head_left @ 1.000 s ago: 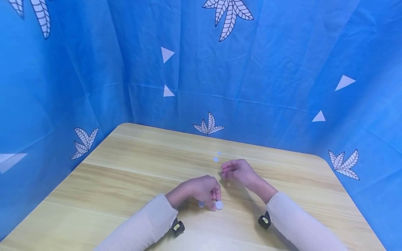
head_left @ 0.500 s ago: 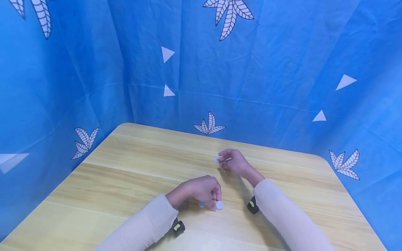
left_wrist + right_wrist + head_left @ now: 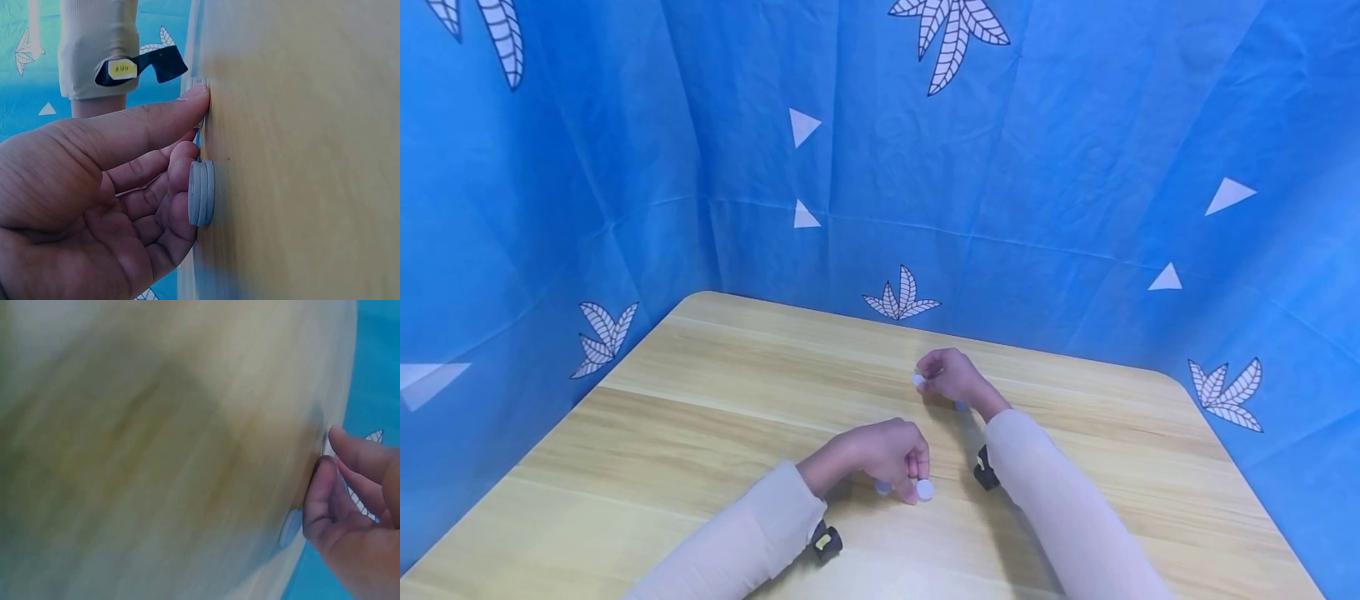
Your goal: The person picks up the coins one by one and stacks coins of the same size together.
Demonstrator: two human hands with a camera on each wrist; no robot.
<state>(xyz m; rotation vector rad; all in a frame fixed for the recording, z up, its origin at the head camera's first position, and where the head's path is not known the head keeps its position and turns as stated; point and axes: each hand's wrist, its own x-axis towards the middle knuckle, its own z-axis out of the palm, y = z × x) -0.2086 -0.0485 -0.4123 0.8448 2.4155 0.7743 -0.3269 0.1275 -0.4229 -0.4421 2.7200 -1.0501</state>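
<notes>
Evidently the right grip (image 3: 953,377) is nearer the small, pale, round disc (image 3: 918,380), which lies at its fingertips, pinched by thumb and finger, with no long axis. Another pale disc (image 3: 290,528) sits on the pale wooden worktop (image 3: 700,425) behind those fingertips, wristward. The left grip (image 3: 891,454) pinches a white disc (image 3: 925,490) nearer the body. Half a second ago the right fingers stood wider, right of the disc.

In head view, discs (image 3: 883,488) (image 3: 960,407) partly hidden by both hands (image 3: 886,450) (image 3: 951,377), sleeves (image 3: 733,537) (image 3: 1067,508) cut off below.
</notes>
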